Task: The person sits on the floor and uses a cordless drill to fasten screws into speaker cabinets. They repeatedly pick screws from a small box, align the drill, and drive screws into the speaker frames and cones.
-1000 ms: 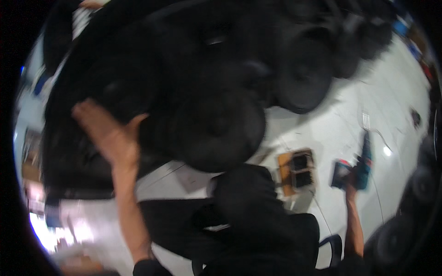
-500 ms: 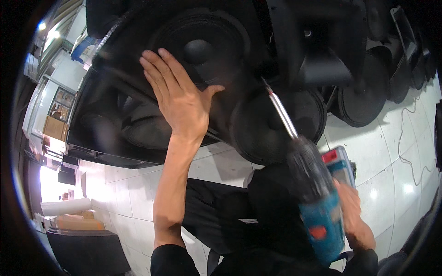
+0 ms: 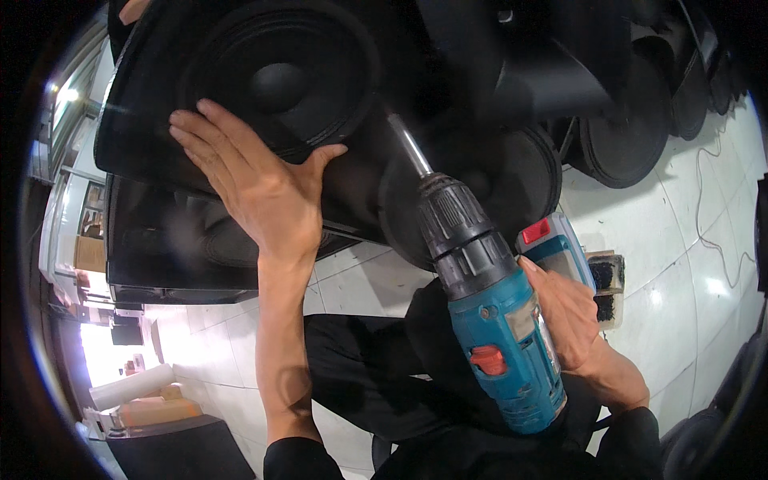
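Note:
My left hand (image 3: 264, 188) lies flat on a black speaker cabinet, fingers stretched out and thumb apart, just below the round woofer (image 3: 280, 88). My right hand (image 3: 564, 320) is wrapped round the grip of a blue and black cordless drill (image 3: 504, 344). The drill tilts up and to the left. Its silver bit (image 3: 410, 146) points to the cabinet front, right of the woofer's rim. The tip sits in dark shadow, so I cannot tell whether it touches. The drill's battery (image 3: 556, 248), with a red part, shows beyond my right hand.
Another loose woofer (image 3: 512, 176) stands behind the drill, with more speaker parts (image 3: 624, 120) at the right. A thin cable (image 3: 704, 216) runs over the pale tiled floor (image 3: 656, 336). Part of a hand (image 3: 134, 11), apparently another person's, shows at the top left. A black box (image 3: 180, 452) stands lower left.
The drill has swung up and left, its bit now nearer the woofer's rim. My left hand appears further left in the shifted view, still flat. A hand has appeared at the top left.

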### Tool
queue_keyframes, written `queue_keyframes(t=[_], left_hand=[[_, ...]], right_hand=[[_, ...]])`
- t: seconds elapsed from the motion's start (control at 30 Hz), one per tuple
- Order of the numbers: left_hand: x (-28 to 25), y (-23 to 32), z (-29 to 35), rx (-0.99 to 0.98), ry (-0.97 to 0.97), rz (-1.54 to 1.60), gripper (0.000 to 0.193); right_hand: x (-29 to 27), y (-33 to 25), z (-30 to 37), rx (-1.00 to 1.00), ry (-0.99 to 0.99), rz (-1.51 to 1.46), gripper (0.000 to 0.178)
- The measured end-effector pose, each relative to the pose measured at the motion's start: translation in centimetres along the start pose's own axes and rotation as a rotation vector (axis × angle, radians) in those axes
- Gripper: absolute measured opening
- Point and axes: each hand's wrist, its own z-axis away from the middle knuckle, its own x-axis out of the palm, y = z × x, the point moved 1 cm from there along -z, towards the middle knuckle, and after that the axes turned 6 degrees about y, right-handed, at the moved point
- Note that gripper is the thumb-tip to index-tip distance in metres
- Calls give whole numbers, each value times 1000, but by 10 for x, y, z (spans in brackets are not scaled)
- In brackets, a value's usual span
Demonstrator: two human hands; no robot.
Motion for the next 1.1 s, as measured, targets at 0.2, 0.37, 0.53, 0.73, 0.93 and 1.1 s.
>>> queue_keyframes(t=[0.2,0.37,0.53,0.73,0.93,1.1], left_hand=[[4,-2,1,2,-8,30,124],[4,-3,0,-2,-4,22,125],[4,-2,1,-18,-3,35,126],[5,-3,0,7,4,11,125],[2,-4,0,9,-5,-21,124],[1,-4,-1,1,-15,-4,123]], right_hand=[[2,2,-10,2,42,-15,49],[4,2,-11,10,45,-24,51],[2,4,-1,96,-15,-8,62],[0,3,-13,20,-16,-2,54],[0,0,-15,32,-38,-16,55],[2,4,-13,18,-30,-9,56]])
